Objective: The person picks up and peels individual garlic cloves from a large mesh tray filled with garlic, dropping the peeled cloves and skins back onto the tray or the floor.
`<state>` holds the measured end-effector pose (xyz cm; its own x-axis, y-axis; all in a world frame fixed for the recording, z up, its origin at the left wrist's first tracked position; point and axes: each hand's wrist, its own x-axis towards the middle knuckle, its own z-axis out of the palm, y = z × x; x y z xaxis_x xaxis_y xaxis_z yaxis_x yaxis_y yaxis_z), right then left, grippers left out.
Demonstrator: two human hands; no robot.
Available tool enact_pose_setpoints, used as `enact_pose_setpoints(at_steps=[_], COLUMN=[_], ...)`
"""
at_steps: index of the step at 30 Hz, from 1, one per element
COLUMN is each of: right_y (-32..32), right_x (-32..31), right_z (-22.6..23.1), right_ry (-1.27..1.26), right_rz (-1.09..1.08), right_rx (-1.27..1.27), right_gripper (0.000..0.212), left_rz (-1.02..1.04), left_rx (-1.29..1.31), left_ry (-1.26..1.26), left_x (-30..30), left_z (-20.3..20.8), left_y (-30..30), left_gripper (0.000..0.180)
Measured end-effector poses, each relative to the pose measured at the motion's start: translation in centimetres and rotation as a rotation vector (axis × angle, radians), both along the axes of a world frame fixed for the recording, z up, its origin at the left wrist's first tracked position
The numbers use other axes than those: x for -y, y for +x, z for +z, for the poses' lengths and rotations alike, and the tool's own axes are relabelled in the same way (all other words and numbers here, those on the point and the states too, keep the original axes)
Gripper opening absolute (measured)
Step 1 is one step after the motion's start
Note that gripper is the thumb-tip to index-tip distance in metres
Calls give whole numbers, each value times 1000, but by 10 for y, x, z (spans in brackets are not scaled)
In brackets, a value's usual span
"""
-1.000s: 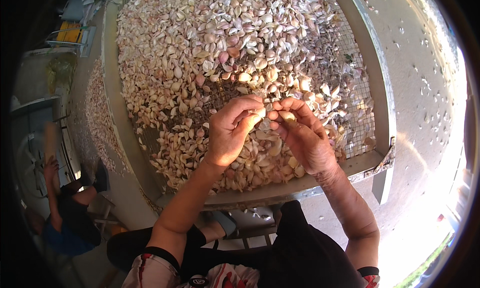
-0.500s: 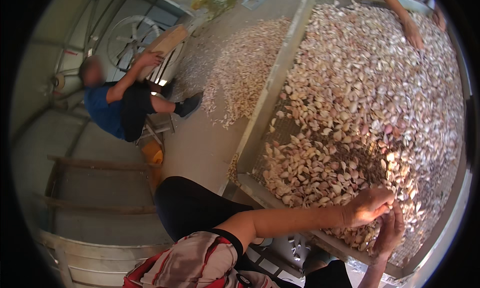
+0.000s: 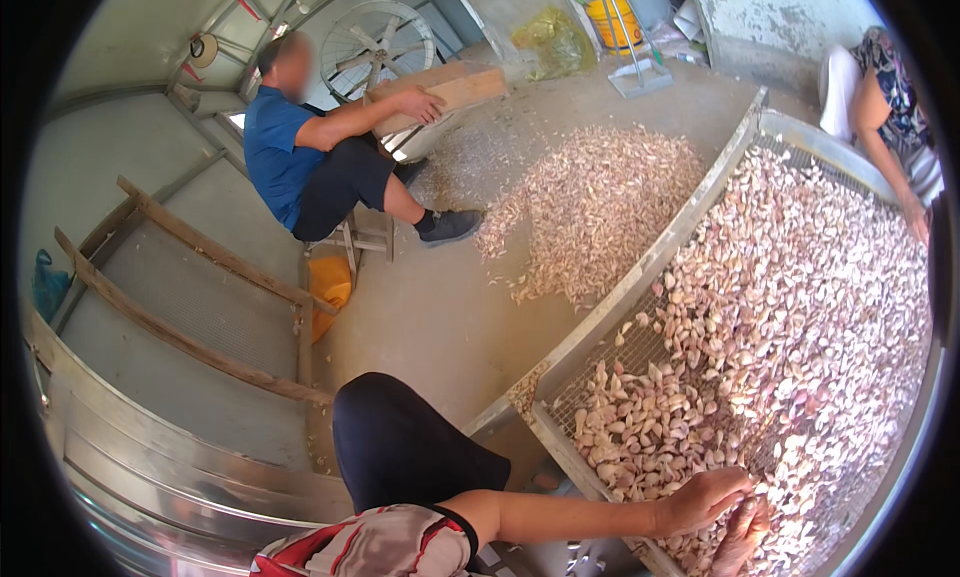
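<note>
Loose garlic cloves (image 3: pixel 800 277) cover a mesh-bottomed metal tray (image 3: pixel 650 252) at the right. Over its near part, my left hand (image 3: pixel 703 500) reaches in with curled fingers. My right hand (image 3: pixel 742 537) is close against it, fingers bent and fingertips meeting the left ones. Whatever lies between the fingertips is too small to make out. Just left of my hands, a heap of larger cloves (image 3: pixel 640 427) rests on the mesh, beside a darker strip of debris.
A seated person in blue (image 3: pixel 280 157) holds a wooden box (image 3: pixel 460 87) near a large fan (image 3: pixel 378 52). A clove pile (image 3: pixel 600 202) lies on the floor. Another person's hand (image 3: pixel 915 217) is at the tray's far right. A wooden frame (image 3: pixel 200 242) stands left; a dustpan (image 3: pixel 640 79) is behind.
The view has swung up and turned, so the tray appears lower right and more of the room shows. My hands stay together over the cloves.
</note>
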<state>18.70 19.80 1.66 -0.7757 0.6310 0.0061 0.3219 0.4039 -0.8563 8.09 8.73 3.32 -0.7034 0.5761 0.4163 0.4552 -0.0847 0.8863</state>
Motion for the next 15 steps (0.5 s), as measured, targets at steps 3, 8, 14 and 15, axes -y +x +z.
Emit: enact_pose_setpoints(at_steps=[3,8,14,15], right_y=[-6,-13,-22,-20], right_x=[5,21,35,36], right_z=[7,-18,4,-1], right_ry=[206,-363,-278,-230], right_rz=[120,136,103,83], right_rx=[65,-153,-302,-321], right_gripper=[27,22,47,48], left_rz=[20,113,243,253], left_rx=[100,298,302,335], left_ry=[8,-116,-256,-227], left_x=[8,12,8,4], left_z=[4,-17,-3,-8], left_y=[-2,15,31,33], left_gripper=[11,17,21,23])
